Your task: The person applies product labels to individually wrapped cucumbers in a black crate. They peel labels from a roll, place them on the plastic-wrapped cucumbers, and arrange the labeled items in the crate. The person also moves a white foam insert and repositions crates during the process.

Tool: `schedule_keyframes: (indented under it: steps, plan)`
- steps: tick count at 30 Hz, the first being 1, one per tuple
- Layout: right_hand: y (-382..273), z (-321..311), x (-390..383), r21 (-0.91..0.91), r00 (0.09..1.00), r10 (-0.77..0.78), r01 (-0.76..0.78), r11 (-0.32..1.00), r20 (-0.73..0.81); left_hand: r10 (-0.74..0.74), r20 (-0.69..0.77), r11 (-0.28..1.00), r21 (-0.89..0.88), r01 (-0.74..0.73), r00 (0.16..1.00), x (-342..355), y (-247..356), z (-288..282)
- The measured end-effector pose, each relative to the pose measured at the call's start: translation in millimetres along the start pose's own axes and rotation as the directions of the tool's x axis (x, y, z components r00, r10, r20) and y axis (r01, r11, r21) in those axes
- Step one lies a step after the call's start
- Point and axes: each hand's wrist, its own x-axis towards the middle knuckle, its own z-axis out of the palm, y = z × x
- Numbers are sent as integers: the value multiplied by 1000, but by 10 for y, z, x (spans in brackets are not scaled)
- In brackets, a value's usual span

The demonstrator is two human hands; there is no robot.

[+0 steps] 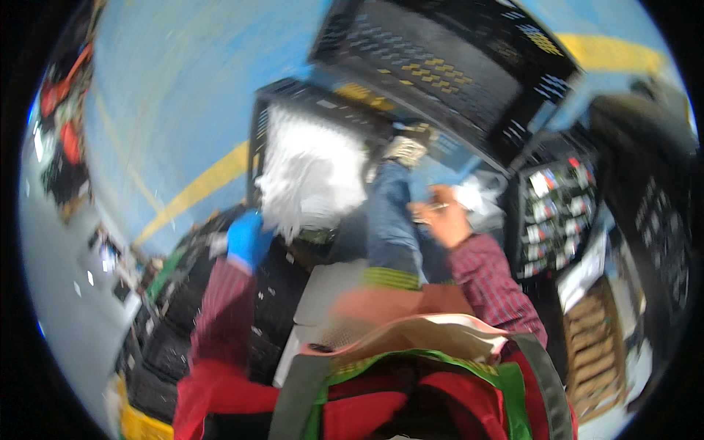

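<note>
My left hand (251, 238), in a blue glove, is at the near left corner of a black crate. White plastic sheeting (312, 165) bulges out of that crate, and its edge comes right up to the glove. Motion blur hides whether the gloved fingers grip it. My right hand (446, 216) is bare and hovers by my right knee, its fingers closed around a small, thin, shiny thing too blurred to name. Just beyond it lies a crumpled, clear-white plastic bag (480, 196). My leg in blue jeans (392, 213) stretches forward between the hands.
A large black perforated crate (440, 59) stands ahead. On the right, a black crate (522, 220) holds several small packs with white labels. A wooden slatted rack (594, 352) is nearer. Dark stacked crates (213, 308) stand at left, on a blue floor (169, 95) with yellow lines.
</note>
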Motion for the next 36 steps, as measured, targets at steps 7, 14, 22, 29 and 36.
schedule_keyframes:
  steps: [7, 14, 22, 29, 36]
  plan:
    - [-1319, -460, -1568, 848, 854, -454, 30, 529, 253, 224, -44, 729, -656, -197, 974, -346, 2722, -1803]
    - [-1170, -1621, -2452, 814, 831, -10, 547, 197, -556, 791, -136, 303, -761, -574, 597, -318, 4481, -1946]
    - [941, -2555, -2767, 589, 436, 415, 706, 393, -799, 929, 80, 299, -738, -605, 362, -686, 6525, -448]
    - [3899, -3100, -2322, 462, 303, 350, 631, 624, -886, 844, 180, 490, -645, -587, 506, -552, 7006, 925]
    - [6041, -3618, -1668, 449, 395, 268, 493, 745, -879, 742, -405, 517, -163, -841, 535, 867, 6897, 1570]
